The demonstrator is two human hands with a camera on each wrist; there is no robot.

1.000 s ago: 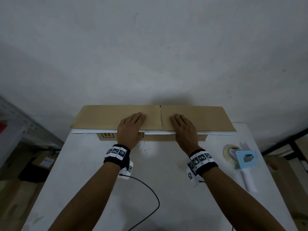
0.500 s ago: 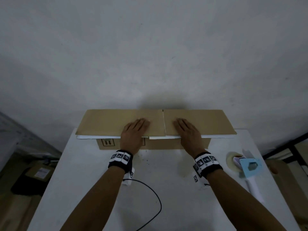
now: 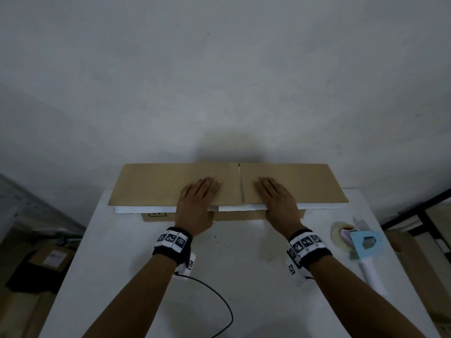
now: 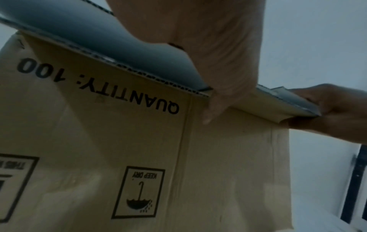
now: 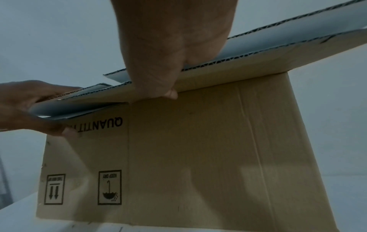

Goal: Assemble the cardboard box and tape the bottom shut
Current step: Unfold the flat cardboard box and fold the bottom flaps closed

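Note:
The brown cardboard box [image 3: 239, 215] stands upside down on the white table [image 3: 244, 276], its printing inverted. Its brown flaps [image 3: 158, 184] spread flat across the top, with white flap edges showing beneath them. My left hand [image 3: 197, 198] lies on the left flap beside the centre seam. The left wrist view shows its thumb [image 4: 212, 109] under the flap edge against the box [image 4: 119, 141] wall. My right hand [image 3: 278, 198] lies on the right flap, and its thumb [image 5: 170, 94] is tucked under the edge the same way. Each hand pinches the flap layers.
A tape dispenser [image 3: 363, 245] with a light blue body, a white handle and a roll of tape lies on the table at my right. A black cable [image 3: 219, 301] trails from my left wrist over the table. Cardboard boxes sit on the floor at the left [image 3: 51, 259].
Both hands stay on the flaps beside the seam. Box and hands sit a little lower in view, and more of the white flap edge shows.

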